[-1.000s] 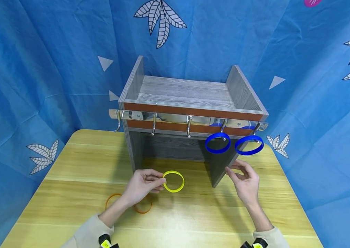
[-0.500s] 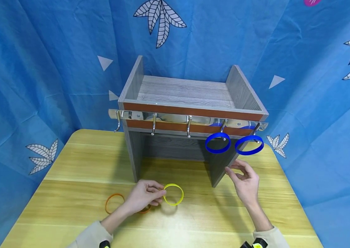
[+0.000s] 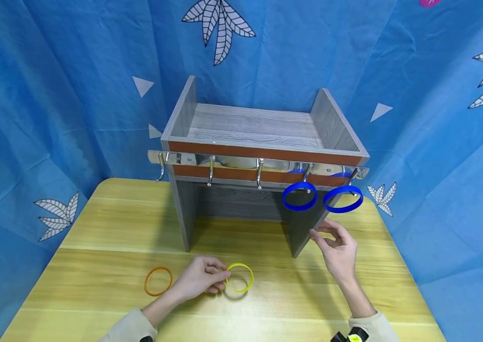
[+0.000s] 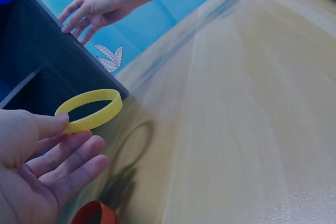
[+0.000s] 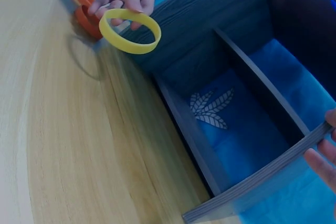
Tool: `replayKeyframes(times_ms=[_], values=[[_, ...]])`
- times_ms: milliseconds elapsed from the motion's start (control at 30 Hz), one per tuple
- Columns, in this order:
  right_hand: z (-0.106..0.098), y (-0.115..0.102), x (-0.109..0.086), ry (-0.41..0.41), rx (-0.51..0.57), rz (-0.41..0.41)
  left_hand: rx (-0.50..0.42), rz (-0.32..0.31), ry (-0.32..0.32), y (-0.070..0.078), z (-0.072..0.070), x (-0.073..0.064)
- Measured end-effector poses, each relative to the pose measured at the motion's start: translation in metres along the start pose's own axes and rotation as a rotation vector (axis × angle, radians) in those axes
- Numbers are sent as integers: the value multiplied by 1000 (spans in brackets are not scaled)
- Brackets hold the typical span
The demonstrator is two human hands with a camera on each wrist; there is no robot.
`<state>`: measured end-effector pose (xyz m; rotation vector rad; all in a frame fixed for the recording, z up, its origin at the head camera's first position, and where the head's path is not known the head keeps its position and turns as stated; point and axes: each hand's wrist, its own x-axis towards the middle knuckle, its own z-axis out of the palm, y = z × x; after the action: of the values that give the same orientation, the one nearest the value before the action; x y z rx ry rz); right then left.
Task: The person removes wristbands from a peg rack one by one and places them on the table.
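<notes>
Your left hand [image 3: 200, 278] held a thin, matte yellow band [image 5: 128, 45] pinched between thumb and fingertips; this smooth, round loop hung just above the table [image 3: 96, 237], at the near side of the shelf unit [image 3: 252, 126], casting a ring-shaped shadow. Your right hand [image 3: 340, 249] gripped the near edge of the unit's right side panel, thumb and fingers at its flat board. 2 orange bands [image 5: 90, 26] lay on the table near your left hand, to its left and partly behind it.

The shelf unit was made of grey boards printed with streaky wood grain, with 2 upright sides and a flat upper shelf. Across its near face ran a reddish-brown strip [image 3: 267, 148] and a shiny, mirror-like metal rail [image 3: 241, 163] with 5 curved hooks. 2 glossy blue bands [image 3: 300, 208] hung there, 1 on each of the 2 rightmost hooks.

The table was pale yellow, with plank-like grain. Creased blue cloth [image 3: 96, 71] surrounded it, printed with white leaves and pale triangles. Your sleeves [image 3: 132, 327] were beige.
</notes>
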<state>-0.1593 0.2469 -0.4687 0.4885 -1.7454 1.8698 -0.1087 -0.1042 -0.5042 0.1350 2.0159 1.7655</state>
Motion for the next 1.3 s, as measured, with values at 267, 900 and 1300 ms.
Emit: replayKeyframes(times_ms=[267, 900, 1300], values=[[0, 1, 1, -2, 1, -1, 43, -5, -14, -4, 1, 0], [0, 1, 1, 3, -49, 21, 85, -56, 3, -9, 5, -2], [0, -1, 1, 0, -16, 10, 97, -83, -5, -12, 5, -1]])
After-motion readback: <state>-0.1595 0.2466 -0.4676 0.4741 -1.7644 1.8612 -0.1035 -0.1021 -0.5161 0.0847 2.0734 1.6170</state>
